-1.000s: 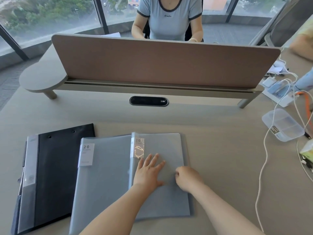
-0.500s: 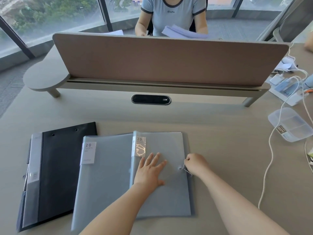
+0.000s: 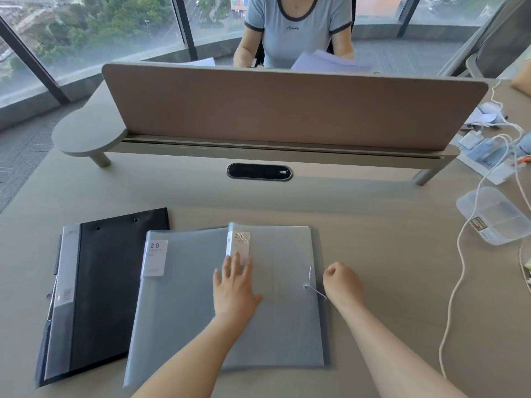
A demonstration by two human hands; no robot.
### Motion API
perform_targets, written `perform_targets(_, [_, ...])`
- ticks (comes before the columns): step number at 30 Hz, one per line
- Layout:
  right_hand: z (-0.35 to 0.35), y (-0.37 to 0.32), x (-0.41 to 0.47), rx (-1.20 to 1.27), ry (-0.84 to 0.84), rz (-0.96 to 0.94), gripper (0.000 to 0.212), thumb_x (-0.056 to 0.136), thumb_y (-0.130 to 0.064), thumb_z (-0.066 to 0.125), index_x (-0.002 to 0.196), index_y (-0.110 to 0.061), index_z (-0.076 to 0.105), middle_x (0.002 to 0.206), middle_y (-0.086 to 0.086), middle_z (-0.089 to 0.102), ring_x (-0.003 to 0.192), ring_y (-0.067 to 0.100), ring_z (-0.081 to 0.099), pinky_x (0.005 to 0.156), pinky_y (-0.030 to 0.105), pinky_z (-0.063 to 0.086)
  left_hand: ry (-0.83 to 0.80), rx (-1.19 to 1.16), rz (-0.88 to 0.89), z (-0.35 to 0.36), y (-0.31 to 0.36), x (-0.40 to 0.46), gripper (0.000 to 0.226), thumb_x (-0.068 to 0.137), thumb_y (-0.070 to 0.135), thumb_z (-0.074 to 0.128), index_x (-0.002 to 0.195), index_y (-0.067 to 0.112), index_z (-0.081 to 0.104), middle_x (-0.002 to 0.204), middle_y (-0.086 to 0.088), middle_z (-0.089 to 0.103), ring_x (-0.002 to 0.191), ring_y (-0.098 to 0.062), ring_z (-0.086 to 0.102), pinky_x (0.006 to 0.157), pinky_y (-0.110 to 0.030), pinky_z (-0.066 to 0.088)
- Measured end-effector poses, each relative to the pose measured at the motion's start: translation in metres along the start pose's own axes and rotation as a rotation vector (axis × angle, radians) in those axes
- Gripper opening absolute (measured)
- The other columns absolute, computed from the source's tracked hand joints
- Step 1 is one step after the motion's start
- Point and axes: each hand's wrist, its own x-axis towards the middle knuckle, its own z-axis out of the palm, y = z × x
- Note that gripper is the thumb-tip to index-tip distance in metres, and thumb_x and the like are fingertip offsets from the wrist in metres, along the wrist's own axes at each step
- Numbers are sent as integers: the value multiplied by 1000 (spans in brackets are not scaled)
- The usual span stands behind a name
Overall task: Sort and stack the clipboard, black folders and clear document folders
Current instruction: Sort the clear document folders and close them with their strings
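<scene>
Two clear document folders lie on the desk, overlapping. The right one (image 3: 287, 305) sits on top of the left one (image 3: 178, 305), and each bears a white "20 pockets" label. My left hand (image 3: 234, 285) presses flat on the top folder, fingers spread. My right hand (image 3: 342, 284) is closed at that folder's right edge, pinching a thin elastic cord (image 3: 311, 285) that runs from a small button on the cover. Left of these lies a stack of black folders (image 3: 115, 288) with a grey spine strip. No clipboard is recognisable.
A brown divider screen (image 3: 287, 107) on a raised shelf crosses the desk behind; a person sits beyond it holding papers. A clear plastic box (image 3: 494, 214), white cables (image 3: 457, 271) and small gadgets lie at the right. An oval cable port (image 3: 258, 171) is mid-desk.
My right hand moved from the top folder's cover out to its right edge, pulling the elastic cord off with it. My left hand slid slightly up the cover, still flat.
</scene>
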Motion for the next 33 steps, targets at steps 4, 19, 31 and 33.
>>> perform_targets(4, [2, 1, -10, -16, -35, 16, 25, 83, -6, 42, 61, -17, 43, 58, 2, 47, 53, 24, 36, 48, 31, 25, 74, -156, -230, -4, -11, -5, 87, 84, 55, 68, 152, 20, 25, 150, -7, 37, 138, -28, 36, 104, -36, 40])
perform_targets(19, [12, -6, -20, 384, -127, 275, 23, 76, -2, 53, 53, -4, 57, 47, 14, 62, 55, 32, 62, 64, 45, 57, 47, -1122, -478, -7, -35, -10, 29, 89, 25, 71, 110, 9, 61, 108, -13, 70, 95, -30, 70, 87, -45, 57])
perform_targets(31, [60, -53, -48, 292, -224, 146, 10, 77, -14, 65, 84, -6, 66, 90, 18, 69, 86, 33, 66, 72, 34, 48, 172, -1349, -412, -38, -103, -43, 20, 95, 29, 65, 110, 17, 71, 105, -2, 74, 101, -22, 70, 93, -41, 55])
perform_targets(33, [65, -63, -55, 296, -249, 128, 11, 78, -12, 63, 84, -3, 67, 88, 17, 69, 85, 33, 67, 70, 33, 49, 165, -1348, -427, -38, -118, -47, 27, 87, 38, 68, 107, 22, 73, 106, -2, 76, 103, -24, 71, 98, -48, 55])
